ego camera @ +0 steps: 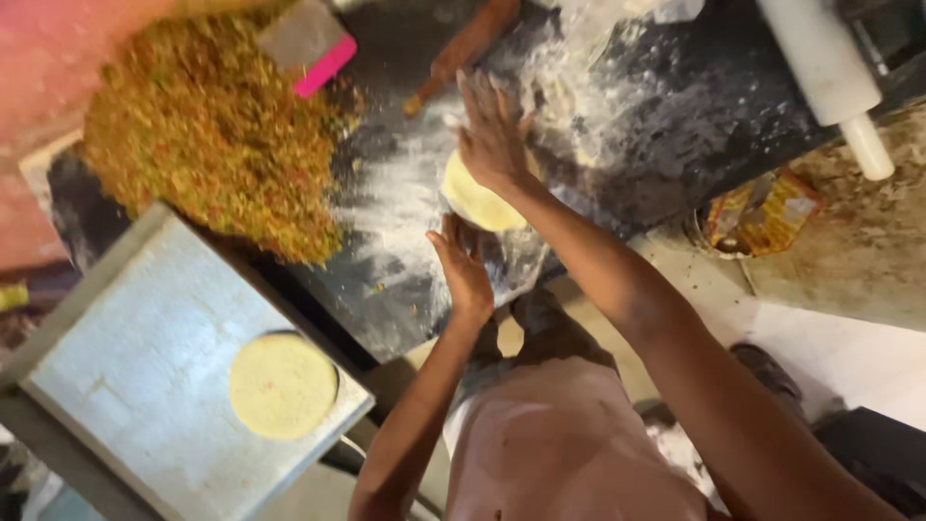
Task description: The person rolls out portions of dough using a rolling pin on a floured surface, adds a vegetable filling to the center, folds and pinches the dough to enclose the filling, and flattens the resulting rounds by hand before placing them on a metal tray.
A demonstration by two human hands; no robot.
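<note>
Pale round flattened dough disc (479, 203) on flour-dusted dark tabletop (666, 125), right hand (494, 135) open, palm flat on top, left hand (463, 270) open at near edge, beside heap of orange-green chopped filling (212, 125); best pressed evenly, turning, kept floured against sticking.
</note>
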